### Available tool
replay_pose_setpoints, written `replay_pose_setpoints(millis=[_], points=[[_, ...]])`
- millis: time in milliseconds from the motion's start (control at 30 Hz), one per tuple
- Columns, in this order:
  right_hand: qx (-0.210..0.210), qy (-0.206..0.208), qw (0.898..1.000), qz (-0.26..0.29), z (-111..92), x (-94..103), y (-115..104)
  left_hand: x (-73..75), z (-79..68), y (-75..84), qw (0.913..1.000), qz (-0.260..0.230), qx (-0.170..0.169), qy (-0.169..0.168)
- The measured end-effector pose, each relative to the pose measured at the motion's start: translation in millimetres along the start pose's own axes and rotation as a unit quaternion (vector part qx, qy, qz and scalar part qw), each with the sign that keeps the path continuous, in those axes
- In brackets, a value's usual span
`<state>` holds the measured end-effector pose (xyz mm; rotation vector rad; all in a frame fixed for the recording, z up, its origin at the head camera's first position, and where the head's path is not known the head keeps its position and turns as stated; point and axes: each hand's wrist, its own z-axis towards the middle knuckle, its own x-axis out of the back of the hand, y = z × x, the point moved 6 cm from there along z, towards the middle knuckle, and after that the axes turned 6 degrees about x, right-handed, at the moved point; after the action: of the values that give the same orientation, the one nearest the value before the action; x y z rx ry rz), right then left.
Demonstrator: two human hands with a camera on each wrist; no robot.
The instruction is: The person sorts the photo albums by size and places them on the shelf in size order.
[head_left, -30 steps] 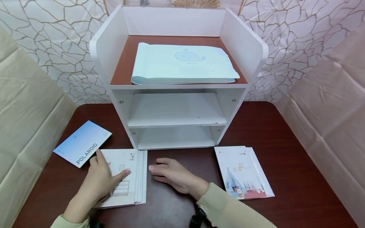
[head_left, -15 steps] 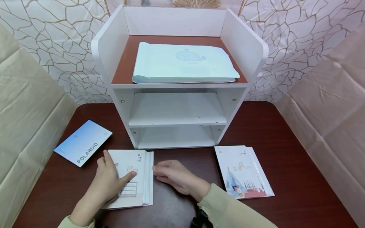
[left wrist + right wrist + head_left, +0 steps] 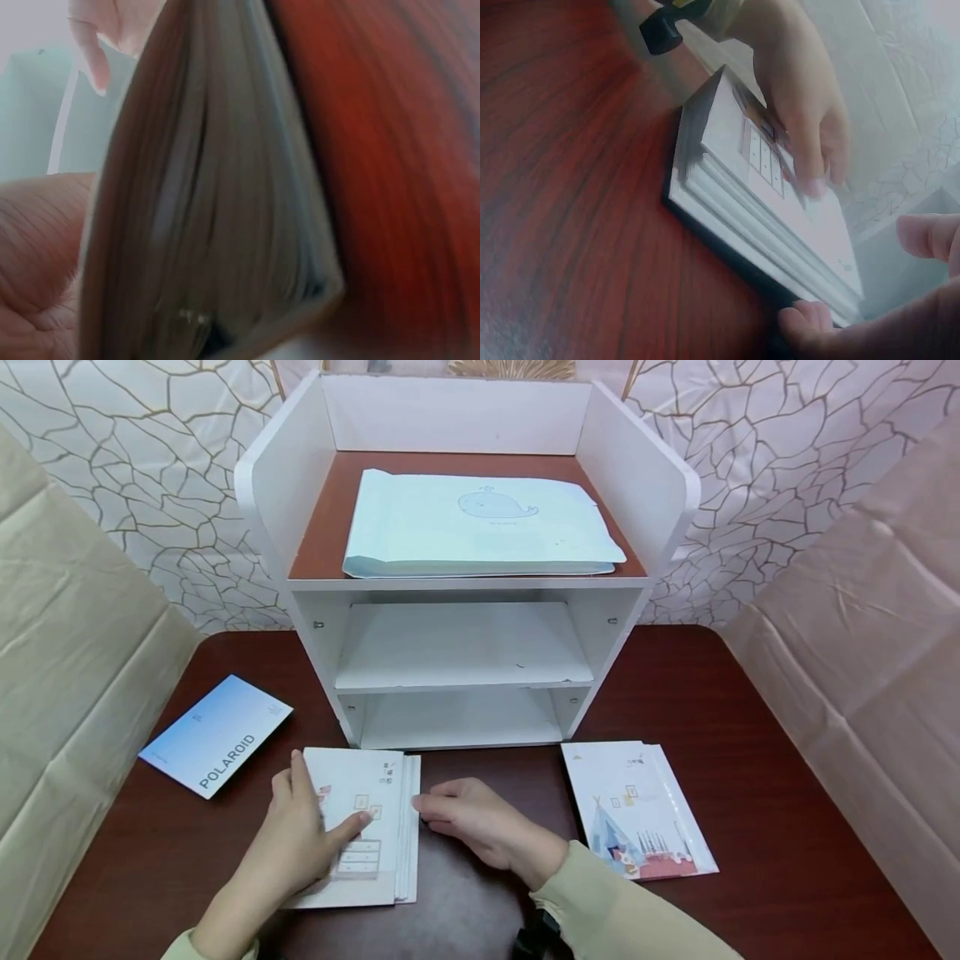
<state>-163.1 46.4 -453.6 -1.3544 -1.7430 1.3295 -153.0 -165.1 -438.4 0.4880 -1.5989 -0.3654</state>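
Note:
A thick white album [image 3: 375, 860] with small printed drawings lies on the table left of centre, its stepped edge facing right. My left hand [image 3: 296, 835] grips it at the left, thumb lying on the cover and fingers at the far-left edge. Its pages [image 3: 217, 165] fan between the covers in the left wrist view. At the right edge, my right hand [image 3: 483, 822] touches the stepped side with its fingertips. From the right wrist, some right-hand fingers [image 3: 810, 322] meet the album's lower corner while another digit stays apart from it.
A blue POLAROID booklet [image 3: 217, 735] lies at the left. Another white album [image 3: 637, 810] with a tent picture lies at the right. Behind stands a white shelf unit [image 3: 465, 693], a pale whale-printed packet [image 3: 480, 522] on its top. Beige cloth [image 3: 847, 693] borders the table's sides.
My left hand and the white album have slid right across the table. The right hand, apart from the album a second ago, now touches its right edge. Other objects stay put.

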Motion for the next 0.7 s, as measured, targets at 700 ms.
replay_pose_setpoints(millis=[700], points=[[0.091, 0.015, 0.992, -0.091, -11, 14.2, -9, 3.4, -18.6, 48.4, 0.9904, -0.11, -0.068, 0.05]])
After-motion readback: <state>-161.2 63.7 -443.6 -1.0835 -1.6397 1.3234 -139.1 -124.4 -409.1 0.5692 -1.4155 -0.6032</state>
